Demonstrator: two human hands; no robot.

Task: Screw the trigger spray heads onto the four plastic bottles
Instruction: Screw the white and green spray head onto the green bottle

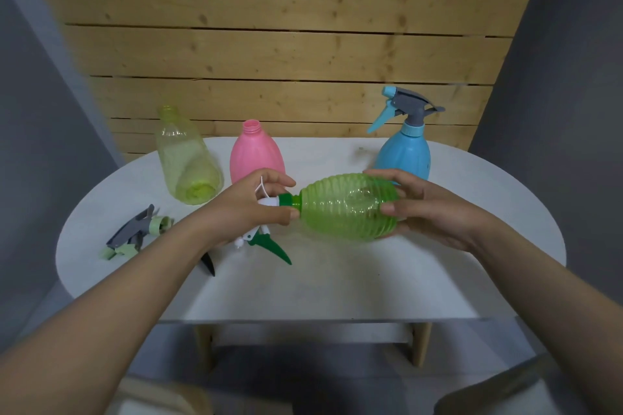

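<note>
Four bottles show: the right hand (pixel 435 209) cups the sideways green bottle (pixel 347 205) while the left hand (pixel 256 209) pinches its green-and-white spray head (pixel 269 236), with yellow bottle (pixel 188 162), pink bottle (pixel 256 155) and capped blue bottle (pixel 403 152) behind, one grey spray head (pixel 135 232) loose on the table (pixel 337 280).

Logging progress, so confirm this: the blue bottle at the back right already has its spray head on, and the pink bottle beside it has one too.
Not quite. In the head view the blue bottle does carry its spray head, but the pink bottle stands with a bare, open neck. No head is on it yet.
</note>
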